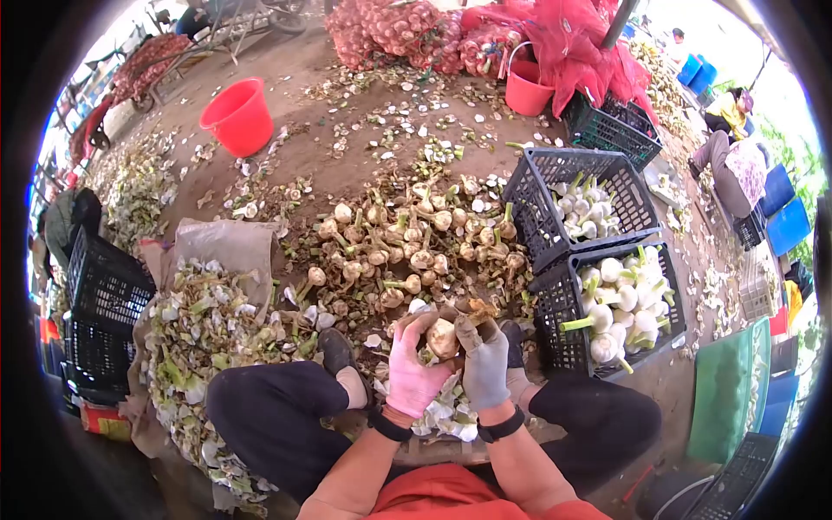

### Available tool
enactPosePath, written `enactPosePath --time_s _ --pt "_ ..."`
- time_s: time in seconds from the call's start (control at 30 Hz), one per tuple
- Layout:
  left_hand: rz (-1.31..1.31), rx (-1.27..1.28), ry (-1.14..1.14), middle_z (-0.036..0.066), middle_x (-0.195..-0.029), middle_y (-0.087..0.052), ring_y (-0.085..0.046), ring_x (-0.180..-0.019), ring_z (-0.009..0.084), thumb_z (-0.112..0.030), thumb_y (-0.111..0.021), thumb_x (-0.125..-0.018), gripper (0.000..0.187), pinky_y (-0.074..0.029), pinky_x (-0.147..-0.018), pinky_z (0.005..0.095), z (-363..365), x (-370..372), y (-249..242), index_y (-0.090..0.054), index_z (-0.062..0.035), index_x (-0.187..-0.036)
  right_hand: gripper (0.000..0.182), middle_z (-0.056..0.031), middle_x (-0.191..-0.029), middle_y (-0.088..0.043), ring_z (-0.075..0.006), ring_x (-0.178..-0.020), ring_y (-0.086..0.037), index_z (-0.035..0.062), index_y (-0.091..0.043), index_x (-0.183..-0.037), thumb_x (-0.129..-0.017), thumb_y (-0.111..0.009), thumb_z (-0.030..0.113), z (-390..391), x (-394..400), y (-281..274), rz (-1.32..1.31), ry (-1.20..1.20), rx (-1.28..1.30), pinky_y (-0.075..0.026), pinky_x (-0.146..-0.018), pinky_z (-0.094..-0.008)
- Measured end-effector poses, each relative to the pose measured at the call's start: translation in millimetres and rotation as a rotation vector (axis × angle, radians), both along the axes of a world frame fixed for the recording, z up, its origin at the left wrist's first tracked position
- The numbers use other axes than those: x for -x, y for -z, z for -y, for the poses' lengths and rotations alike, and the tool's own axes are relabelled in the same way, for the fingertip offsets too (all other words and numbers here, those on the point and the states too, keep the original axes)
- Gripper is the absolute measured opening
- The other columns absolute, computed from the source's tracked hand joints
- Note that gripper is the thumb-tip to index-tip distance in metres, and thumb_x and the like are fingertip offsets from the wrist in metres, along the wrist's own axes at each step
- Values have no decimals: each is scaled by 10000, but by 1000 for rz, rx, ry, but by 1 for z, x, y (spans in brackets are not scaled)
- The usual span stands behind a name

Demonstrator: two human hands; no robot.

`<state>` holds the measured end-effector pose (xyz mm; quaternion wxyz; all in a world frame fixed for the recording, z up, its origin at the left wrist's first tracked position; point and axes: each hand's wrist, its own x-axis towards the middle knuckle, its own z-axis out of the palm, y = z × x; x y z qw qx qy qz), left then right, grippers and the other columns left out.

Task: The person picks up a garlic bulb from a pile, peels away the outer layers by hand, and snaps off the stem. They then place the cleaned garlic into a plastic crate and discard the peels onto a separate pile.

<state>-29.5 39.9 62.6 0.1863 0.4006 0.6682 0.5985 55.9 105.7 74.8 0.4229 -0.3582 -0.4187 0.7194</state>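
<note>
A garlic bulb (pixel 442 339) with a whitish, partly brown skin is between my hands, low in front of my body. My left hand (pixel 412 371), in a pink-stained glove, curls its fingers around the bulb from the left. In a greyish glove, my right hand (pixel 485 362) is closed at the bulb's right side, its thumb close against it. A strip of dry brown garlic skin (pixel 482 309) shows at the right fingertips. Ahead on the ground lies a pile of untrimmed garlic bulbs (pixel 407 243) with stems. Loose white peels (pixel 446 412) lie beneath my hands.
To the right stand two black crates, the nearer (pixel 563 316) holding peeled white garlic (pixel 628 295), the farther (pixel 530 186) holding more. A heap of peels (pixel 199 347) lies left. Red buckets (pixel 238 117), net sacks (pixel 390 35) and a seated person (pixel 737 169) are farther off.
</note>
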Motion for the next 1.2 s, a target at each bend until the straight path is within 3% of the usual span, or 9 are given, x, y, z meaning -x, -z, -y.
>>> enactPosePath --time_s 0.23,0.4,0.53,0.7,0.8,1.0,1.1,1.13,1.2 --pt "212 -3 30 103 -1119 -584 -559 -1057 224 -70 -856 -561 698 -448 -938 332 13 9 1 -553 -26 -1188 217 -36 -1005 -660 -96 -904 -595 -25 -594 -1128 -946 -574 93 3 -14 -11 34 -181 -75 -483 -782 -253" --pt "860 -121 121 59 -1082 -590 -572 -959 132 -139 -704 -839 436 -475 -880 273 15 15 -13 -512 -5 -1206 235 -39 -968 -660 -77 -855 -588 -46 -596 -1118 -904 -500 -51 6 -22 2 309 -176 -399 -482 -772 -228" --pt "826 -68 -21 66 -1065 -585 -572 -969 137 -228 -550 -957 290 -472 -872 269 10 22 23 -505 -11 -1144 316 -44 -951 -668 -76 -849 -594 -62 -603 -1085 -814 -465 -147 12 -22 -12 471 -144 -430 -488 -776 -235" --pt "647 -34 124 73 -1118 -591 -569 -1037 141 -286 -614 -920 448 -467 -886 275 14 17 5 -470 -3 -1236 319 -87 -860 -696 -123 -765 -644 -14 -640 -1073 -780 -543 -92 4 -27 -2 456 -119 -423 -496 -721 -253" --pt "994 78 225 76 -1163 -575 -567 -1066 168 -266 -752 -811 657 -465 -910 299 23 22 5 -420 -1 -1313 288 -126 -828 -689 -143 -755 -655 -21 -653 -1026 -756 -577 -88 -4 -30 -5 489 -129 -421 -505 -717 -262" --pt "1384 80 625 117 -1259 -535 -545 -1145 222 -243 -710 -823 726 -436 -973 330 32 8 11 -341 27 -1388 219 -167 -862 -685 -279 -792 -676 10 -660 -978 -778 -569 -3 -49 -25 -1 785 -44 -587 -507 -728 -328" --pt "1459 75 635 122 -1265 -531 -536 -1159 228 -188 -668 -841 663 -419 -996 345 29 10 5 -347 18 -1384 202 -150 -928 -673 -186 -808 -637 14 -669 -968 -777 -613 -24 -70 -40 49 790 -135 -684 -486 -736 -264" --pt "1488 80 620 123 -1266 -531 -534 -1162 232 -159 -645 -849 630 -412 -1005 352 29 12 4 -353 10 -1381 297 -131 -1079 -653 -155 -977 -611 8 -642 -1078 -796 -577 -56 -68 -45 43 800 -209 -938 -478 -832 -265" --pt "1489 77 551 125 -1263 -531 -532 -1163 238 -147 -637 -854 602 -407 -1011 363 25 14 8 -365 6 -1369 329 -105 -1116 -640 -140 -1021 -589 7 -615 -1133 -812 -582 -57 -58 -54 24 598 -311 -627 -475 -856 -265"
